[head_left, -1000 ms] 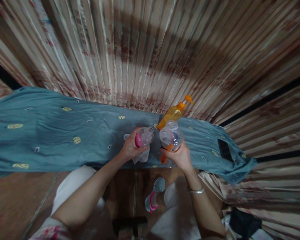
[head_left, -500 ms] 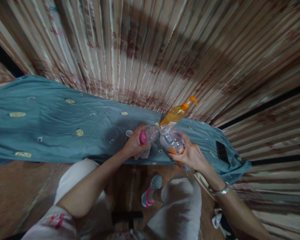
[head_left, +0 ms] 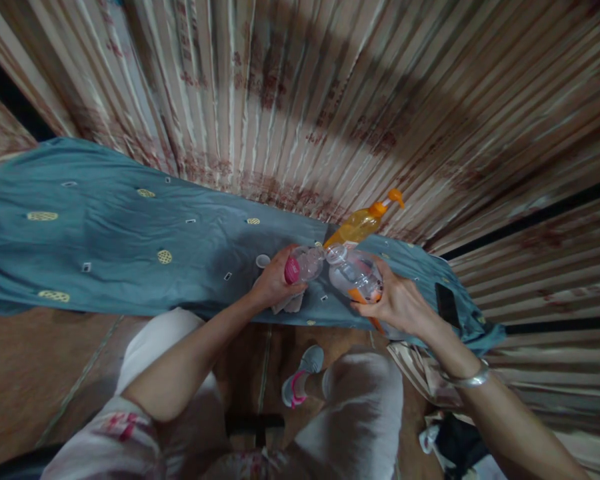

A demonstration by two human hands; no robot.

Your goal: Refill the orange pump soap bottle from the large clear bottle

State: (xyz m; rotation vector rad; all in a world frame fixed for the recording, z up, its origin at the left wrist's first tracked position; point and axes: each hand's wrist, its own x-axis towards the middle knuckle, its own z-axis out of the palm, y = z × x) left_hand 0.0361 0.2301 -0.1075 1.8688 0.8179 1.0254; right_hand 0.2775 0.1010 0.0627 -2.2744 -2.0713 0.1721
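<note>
My left hand is wrapped round a small clear plastic bottle with a pink label, its mouth tilted to the right. In my right hand is a larger clear plastic bottle with orange on its lower part, leaning to the left. The two bottle mouths meet or nearly touch; whether liquid passes between them I cannot tell. Just behind them stands a yellow pump bottle with an orange pump head. A small white cap and a folded pale cloth lie by my left hand.
A teal patterned cloth covers the long narrow table. Toward its right end lies a black phone. A pleated curtain hangs close behind. A bag with dark contents sits on the floor at right.
Both hands and bottles appear slightly further right, partly because the view has shifted. The right-hand bottle has moved a little more to the right; both bottles stay held.
</note>
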